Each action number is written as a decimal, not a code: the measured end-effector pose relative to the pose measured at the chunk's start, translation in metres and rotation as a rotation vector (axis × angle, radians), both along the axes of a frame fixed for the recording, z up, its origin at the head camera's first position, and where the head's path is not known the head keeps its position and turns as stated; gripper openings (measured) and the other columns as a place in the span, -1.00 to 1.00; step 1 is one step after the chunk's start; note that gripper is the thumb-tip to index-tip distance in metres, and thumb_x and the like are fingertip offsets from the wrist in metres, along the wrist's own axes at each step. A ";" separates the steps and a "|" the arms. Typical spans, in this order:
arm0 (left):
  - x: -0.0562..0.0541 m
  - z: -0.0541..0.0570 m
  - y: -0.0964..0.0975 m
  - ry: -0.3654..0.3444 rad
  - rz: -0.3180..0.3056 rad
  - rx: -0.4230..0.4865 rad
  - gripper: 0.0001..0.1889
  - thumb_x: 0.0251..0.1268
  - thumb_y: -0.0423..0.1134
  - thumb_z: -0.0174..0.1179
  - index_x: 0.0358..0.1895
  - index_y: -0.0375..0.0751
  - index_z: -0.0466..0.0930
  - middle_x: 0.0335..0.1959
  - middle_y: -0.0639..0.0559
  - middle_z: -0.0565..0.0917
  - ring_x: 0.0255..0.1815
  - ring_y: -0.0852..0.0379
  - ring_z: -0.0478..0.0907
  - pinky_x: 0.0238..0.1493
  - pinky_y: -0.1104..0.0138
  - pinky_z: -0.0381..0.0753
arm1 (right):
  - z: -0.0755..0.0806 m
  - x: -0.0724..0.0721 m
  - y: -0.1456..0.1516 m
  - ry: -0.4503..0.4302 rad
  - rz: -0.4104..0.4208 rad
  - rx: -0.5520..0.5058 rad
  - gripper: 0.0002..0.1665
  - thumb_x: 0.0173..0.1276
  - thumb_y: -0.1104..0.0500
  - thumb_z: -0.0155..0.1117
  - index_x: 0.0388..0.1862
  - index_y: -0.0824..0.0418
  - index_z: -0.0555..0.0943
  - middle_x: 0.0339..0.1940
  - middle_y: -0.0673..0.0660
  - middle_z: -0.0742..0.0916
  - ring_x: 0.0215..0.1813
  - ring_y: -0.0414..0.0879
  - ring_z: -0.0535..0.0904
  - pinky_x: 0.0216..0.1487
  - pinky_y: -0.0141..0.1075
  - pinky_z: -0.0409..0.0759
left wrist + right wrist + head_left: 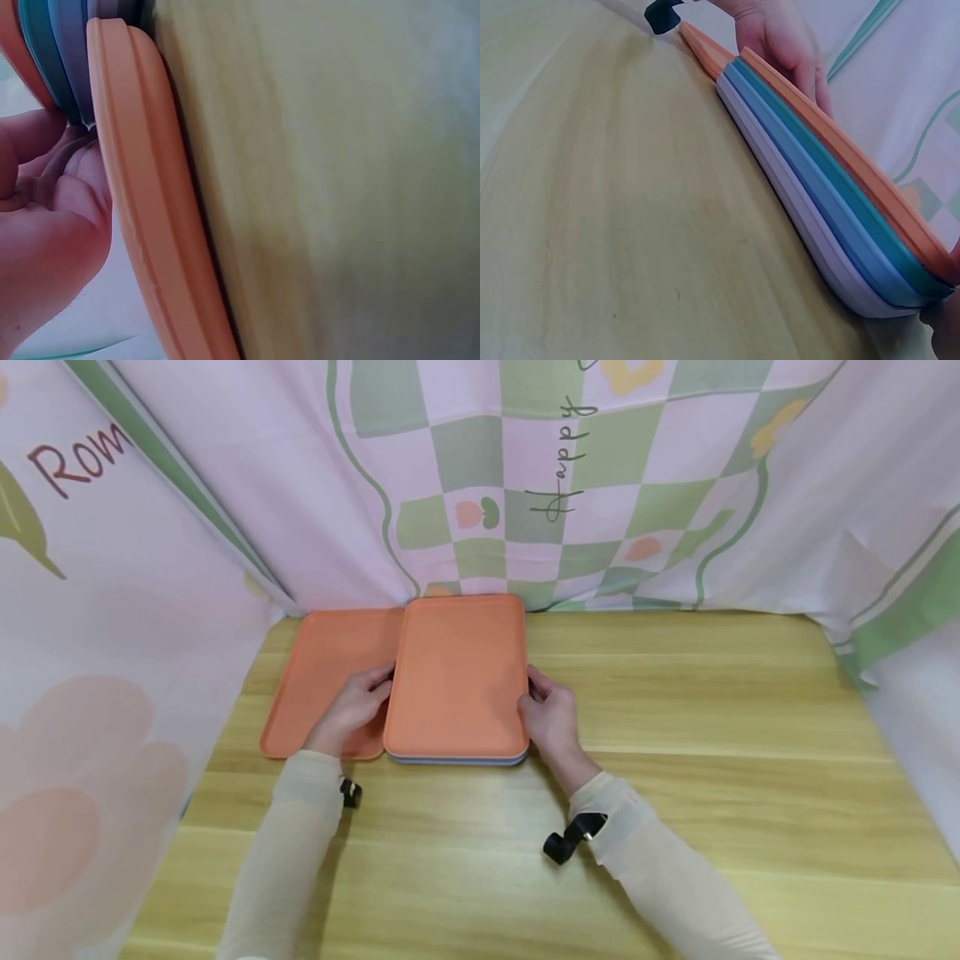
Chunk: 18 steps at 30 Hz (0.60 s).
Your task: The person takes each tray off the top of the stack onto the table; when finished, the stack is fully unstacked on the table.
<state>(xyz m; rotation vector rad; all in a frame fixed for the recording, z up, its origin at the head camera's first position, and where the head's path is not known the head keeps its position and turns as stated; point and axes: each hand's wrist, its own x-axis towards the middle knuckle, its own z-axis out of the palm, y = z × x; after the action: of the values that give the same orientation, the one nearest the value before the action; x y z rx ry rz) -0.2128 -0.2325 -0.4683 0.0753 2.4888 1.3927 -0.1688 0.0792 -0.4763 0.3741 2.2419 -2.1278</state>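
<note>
Orange over teal, blue and lavender, the stack of rectangular trays (459, 677) is gripped between our left hand (356, 706) and right hand (553, 717). A separate orange rectangular tray (324, 681) lies under the left hand — just beside the stack on the wood-grained table (712, 718) — and pastel checked fabric (480, 452) hangs behind.
</note>
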 end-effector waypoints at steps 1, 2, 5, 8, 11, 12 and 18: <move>0.000 0.000 0.000 0.002 -0.001 0.004 -0.45 0.80 -0.30 -0.11 0.71 -0.27 0.19 0.70 -0.25 0.30 0.74 -0.17 0.22 0.75 0.00 0.25 | 0.001 0.000 0.000 0.005 -0.008 -0.001 -0.30 0.45 0.46 0.07 0.59 0.37 0.46 0.57 0.33 0.56 0.60 0.10 0.50 0.54 -0.14 0.54; 0.000 0.000 0.001 0.003 -0.002 0.011 -0.45 0.80 -0.31 -0.10 0.71 -0.29 0.19 0.69 -0.26 0.31 0.73 -0.17 0.24 0.75 0.00 0.26 | 0.001 0.000 0.000 0.011 -0.015 -0.001 -0.30 0.44 0.46 0.06 0.58 0.37 0.47 0.55 0.34 0.58 0.58 0.10 0.52 0.52 -0.18 0.57; 0.000 0.002 0.002 -0.016 -0.009 0.035 -0.44 0.78 -0.31 -0.05 0.71 -0.31 0.18 0.69 -0.30 0.31 0.73 -0.19 0.25 0.73 0.00 0.29 | 0.003 0.000 0.003 0.017 -0.031 -0.001 -0.30 0.43 0.46 0.04 0.56 0.38 0.49 0.50 0.35 0.62 0.52 0.09 0.58 0.32 -0.41 0.67; 0.000 0.004 0.003 -0.039 -0.012 0.030 -0.39 0.75 -0.30 0.03 0.72 -0.28 0.16 0.70 -0.30 0.29 0.74 -0.19 0.24 0.72 0.00 0.31 | 0.002 0.000 0.008 0.016 -0.053 0.005 -0.29 0.42 0.45 0.01 0.57 0.37 0.49 0.48 0.35 0.65 0.46 0.08 0.63 0.04 -0.63 0.64; 0.001 0.005 0.004 -0.034 -0.025 0.029 -0.34 0.68 -0.36 0.10 0.72 -0.30 0.15 0.69 -0.33 0.29 0.73 -0.22 0.24 0.70 -0.02 0.34 | 0.001 0.001 0.014 0.020 -0.079 0.030 -0.30 0.45 0.43 0.01 0.57 0.34 0.50 0.47 0.34 0.66 0.42 0.07 0.64 -0.07 -0.71 0.58; 0.001 0.005 0.004 -0.028 -0.029 0.031 -0.33 0.66 -0.38 0.10 0.72 -0.32 0.15 0.69 -0.35 0.29 0.73 -0.24 0.24 0.70 -0.03 0.34 | 0.001 0.002 0.017 0.023 -0.087 0.041 -0.30 0.45 0.42 0.00 0.57 0.34 0.50 0.46 0.33 0.67 0.42 0.07 0.65 -0.07 -0.71 0.57; 0.000 0.004 0.004 0.011 -0.027 0.052 -0.33 0.57 -0.46 0.08 0.68 -0.44 0.18 0.63 -0.43 0.34 0.68 -0.31 0.31 0.65 -0.07 0.40 | 0.001 0.007 0.030 0.034 -0.114 0.000 -0.33 0.50 0.40 0.01 0.59 0.31 0.49 0.49 0.31 0.65 0.46 0.04 0.63 0.01 -0.67 0.61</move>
<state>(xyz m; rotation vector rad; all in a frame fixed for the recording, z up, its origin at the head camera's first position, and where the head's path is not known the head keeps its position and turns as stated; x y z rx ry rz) -0.2133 -0.2286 -0.4647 0.1269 2.4510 1.4496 -0.1617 0.1095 -0.4756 0.4808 2.2913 -2.2045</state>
